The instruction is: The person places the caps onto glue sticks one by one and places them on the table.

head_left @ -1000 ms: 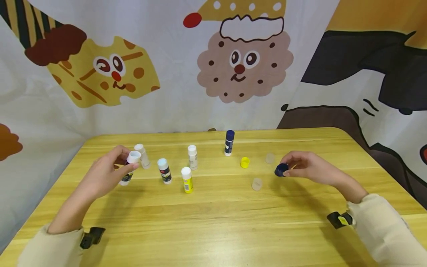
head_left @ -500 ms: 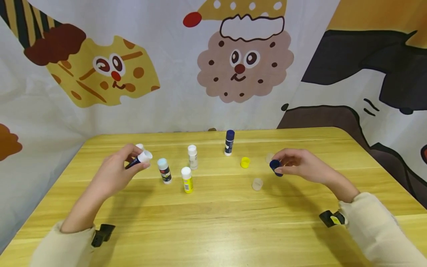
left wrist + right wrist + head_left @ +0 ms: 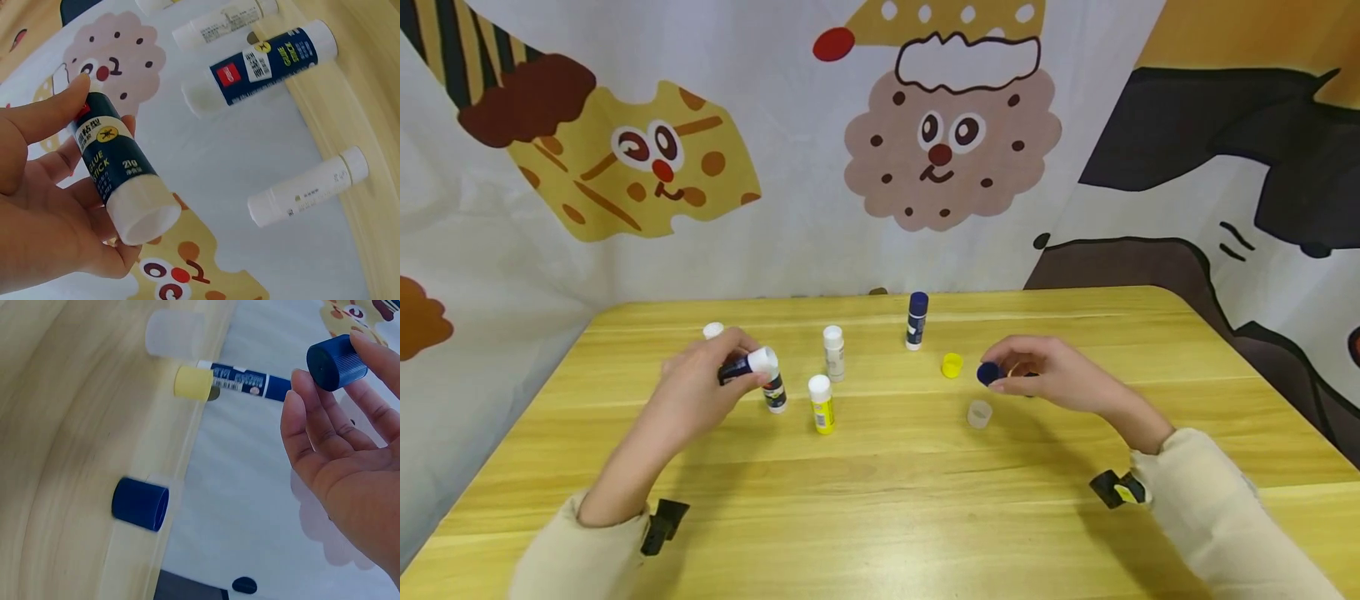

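Note:
My left hand (image 3: pixel 700 387) grips a dark blue glue stick (image 3: pixel 115 150) above the table. The stick is tilted, its hollow-looking white end pointing right in the head view. On the right, my right hand (image 3: pixel 1060 375) pinches a dark blue ribbed cap (image 3: pixel 337 361) between thumb and fingers, its mouth turned left towards the stick. A second dark blue cap (image 3: pixel 140 503) lies on the table, mostly hidden by the right hand in the head view. Near that hand are a yellow cap (image 3: pixel 952 365) and a translucent cap (image 3: pixel 979 414).
Between the hands stand a yellow glue stick (image 3: pixel 822 405), a white one (image 3: pixel 833 353) and, farther back, a blue-capped one (image 3: pixel 917 321). Another dark blue stick (image 3: pixel 777 395) stands right behind the held one. A white stick (image 3: pixel 712 330) is mostly hidden behind the left hand.
My left hand has moved right and tipped the glue stick from near upright to lying nearly level. My right hand has carried the blue cap left, exposing part of the other blue cap.

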{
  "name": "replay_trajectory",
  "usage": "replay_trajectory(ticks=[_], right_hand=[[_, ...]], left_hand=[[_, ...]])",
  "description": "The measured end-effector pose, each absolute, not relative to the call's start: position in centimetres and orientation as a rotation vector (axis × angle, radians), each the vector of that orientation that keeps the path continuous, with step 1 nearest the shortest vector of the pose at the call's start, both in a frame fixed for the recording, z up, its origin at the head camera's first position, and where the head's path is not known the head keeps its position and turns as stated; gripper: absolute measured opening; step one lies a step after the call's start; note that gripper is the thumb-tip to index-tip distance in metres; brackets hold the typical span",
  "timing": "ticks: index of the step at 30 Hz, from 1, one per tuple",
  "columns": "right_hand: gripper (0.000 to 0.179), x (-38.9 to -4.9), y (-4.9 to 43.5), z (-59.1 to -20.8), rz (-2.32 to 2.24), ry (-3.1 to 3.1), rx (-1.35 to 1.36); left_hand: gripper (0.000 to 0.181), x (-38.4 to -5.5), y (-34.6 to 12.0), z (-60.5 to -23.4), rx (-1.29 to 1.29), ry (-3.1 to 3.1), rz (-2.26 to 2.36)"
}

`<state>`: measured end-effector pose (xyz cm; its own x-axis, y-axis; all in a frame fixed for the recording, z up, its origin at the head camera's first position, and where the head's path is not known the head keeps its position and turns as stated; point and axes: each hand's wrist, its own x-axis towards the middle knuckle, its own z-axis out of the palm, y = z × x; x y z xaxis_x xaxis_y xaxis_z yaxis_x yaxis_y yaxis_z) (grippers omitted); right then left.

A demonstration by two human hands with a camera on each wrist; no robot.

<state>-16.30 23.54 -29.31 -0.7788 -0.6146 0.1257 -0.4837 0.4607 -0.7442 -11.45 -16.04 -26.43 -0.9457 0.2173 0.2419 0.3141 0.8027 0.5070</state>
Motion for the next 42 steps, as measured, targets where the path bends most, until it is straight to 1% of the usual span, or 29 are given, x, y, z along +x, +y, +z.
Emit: replay_trajectory(ticks=[11,25,32,37,42], right_hand=[[0.029,-16.6,20.8,-29.7,-1.249,2.508,-1.086],[0.031,-16.4,18.0,-29.7,-1.317,2.428,-1.106],[0.031,-16.1,17.3,-29.8,-1.306,2.433,-1.068],[0.026,-16.2,17.0,-30.0,-1.330,2.396,-1.062],[0.022,-16.2,16.7,-30.0,-1.368,2.373,-1.068]], left_hand=[[0.021,-11.5,-14.5,-26.6,-0.463,-2.805,-0.816],[0.020,-12.2,-10.8,-26.5,-0.597,-2.816,-0.823],[0.021,-12.2,-8.6,-26.5,-0.627,-2.834,-0.844],[0.022,-12.1,-7.6,-26.5,-0.605,-2.865,-0.854],[0.022,-12.0,-6.7,-26.7,-0.638,-2.868,-0.824]])
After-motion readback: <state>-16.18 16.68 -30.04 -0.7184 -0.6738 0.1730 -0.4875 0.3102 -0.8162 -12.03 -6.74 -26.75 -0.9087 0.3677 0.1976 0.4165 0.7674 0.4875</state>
